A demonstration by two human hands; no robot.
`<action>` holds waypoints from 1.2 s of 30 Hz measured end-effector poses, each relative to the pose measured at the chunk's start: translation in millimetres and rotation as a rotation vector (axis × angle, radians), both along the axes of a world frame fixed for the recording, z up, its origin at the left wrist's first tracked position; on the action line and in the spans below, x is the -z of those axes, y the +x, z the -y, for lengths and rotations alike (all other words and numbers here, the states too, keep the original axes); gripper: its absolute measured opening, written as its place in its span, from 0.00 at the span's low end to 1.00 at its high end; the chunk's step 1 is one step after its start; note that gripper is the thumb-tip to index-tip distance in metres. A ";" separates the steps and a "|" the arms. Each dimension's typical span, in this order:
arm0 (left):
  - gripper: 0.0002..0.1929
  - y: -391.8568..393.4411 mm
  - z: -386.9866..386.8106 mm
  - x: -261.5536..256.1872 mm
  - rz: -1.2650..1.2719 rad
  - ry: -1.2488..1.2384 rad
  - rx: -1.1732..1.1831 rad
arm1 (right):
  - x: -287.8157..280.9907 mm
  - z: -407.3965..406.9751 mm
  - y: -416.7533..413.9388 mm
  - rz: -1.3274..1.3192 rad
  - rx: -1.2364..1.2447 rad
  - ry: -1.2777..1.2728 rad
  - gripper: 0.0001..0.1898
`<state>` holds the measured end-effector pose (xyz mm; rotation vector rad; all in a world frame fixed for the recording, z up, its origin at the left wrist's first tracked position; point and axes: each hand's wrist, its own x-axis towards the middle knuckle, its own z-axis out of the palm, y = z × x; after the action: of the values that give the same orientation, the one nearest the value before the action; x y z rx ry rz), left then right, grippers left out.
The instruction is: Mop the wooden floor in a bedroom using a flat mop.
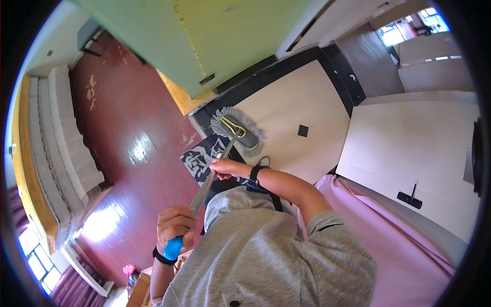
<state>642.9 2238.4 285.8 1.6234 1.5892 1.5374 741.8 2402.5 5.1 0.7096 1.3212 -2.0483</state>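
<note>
A dust mop with a grey fringed head rests flat on the cream floor covering, near its dark border. Its metal pole slants back toward my body. Around the blue grip at the pole's upper end, my left hand is closed. Farther down the pole, my right hand holds it with the arm stretched across my front. Beneath the pole lies a black-and-white patterned mat, partly hidden by my right hand and body.
Left of the mop spreads a worn red floor, with a covered sofa beyond. A green wall rises ahead. On the right are a white panel with a black handle and a pink cloth.
</note>
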 end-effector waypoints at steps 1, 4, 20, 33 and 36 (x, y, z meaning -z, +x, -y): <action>0.11 4.9 -13.1 0.9 -0.016 0.002 0.018 | -2.0 -11.6 8.3 -0.050 0.045 0.006 0.13; 0.11 21.7 -63.5 11.2 -0.036 0.050 0.093 | 1.6 -54.4 31.0 -0.031 0.203 0.065 0.14; 0.10 201.9 -427.5 73.4 -0.262 -0.020 0.845 | -61.8 -324.8 244.7 -0.095 1.477 -0.362 0.06; 0.21 220.1 -630.1 196.3 -0.603 -0.236 1.236 | -19.8 -407.1 282.6 -0.093 1.888 -0.307 0.15; 0.18 224.8 -657.7 201.1 -0.503 -0.423 1.426 | -2.7 -383.9 309.3 0.216 1.777 0.036 0.17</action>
<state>867.7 2896.1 84.7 2.1068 0.4373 0.0541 1051.0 2786.4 7.8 2.6366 0.3695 -2.8446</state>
